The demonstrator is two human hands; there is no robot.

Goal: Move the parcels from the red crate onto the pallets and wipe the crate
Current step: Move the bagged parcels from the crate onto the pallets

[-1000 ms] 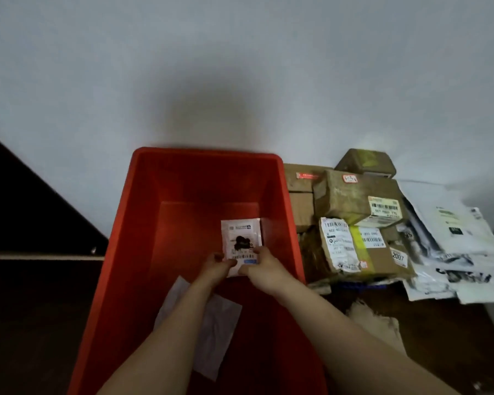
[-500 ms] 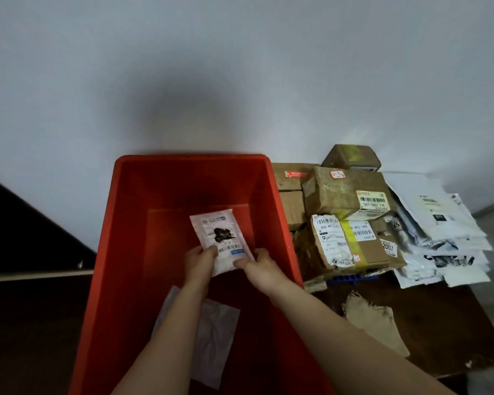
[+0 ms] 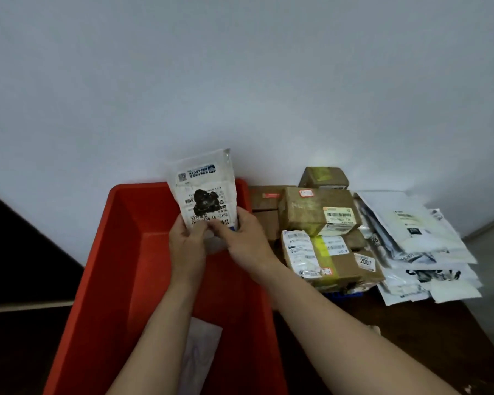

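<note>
**Pouch held over crate: handling and clearance**

Left hand [image 3: 187, 240] and right hand [image 3: 244, 235] both pinch the lower edge of a white plastic mailer pouch [image 3: 204, 192] with a black-printed shipping label. Thumbs are on the label face; the fingers behind are not visible. Pouch stands near upright at centre frame, above the far end of the red plastic crate [image 3: 131, 252], its top edge against the pale grey wall [image 3: 240, 81].

Handling (judgement): thin, flat, probably light. Film looks soft and slick, so it may flop or slip if held by one corner. A pinch on the bottom edge suits it. Contents unknown; nothing suggests it is fragile.

Remaining in crate: one flat white parcel [image 3: 203, 352] on the crate floor at lower centre, partly under the left forearm. Wipe not yet begun, by my reading.

Clearance: the crate's right wall lies between the pouch and the stacks at right of frame.
- Brown cardboard boxes [image 3: 317, 212] sit just beside that wall.
- A fanned pile of white poly mailers [image 3: 411, 232] lies further right.
- A sliver of blue pallet [image 3: 342, 295] shows beneath the boxes.

Open room is above the boxes. The pouch should clear the rim, then be laid flat on the mailers so it does not slide.
</note>
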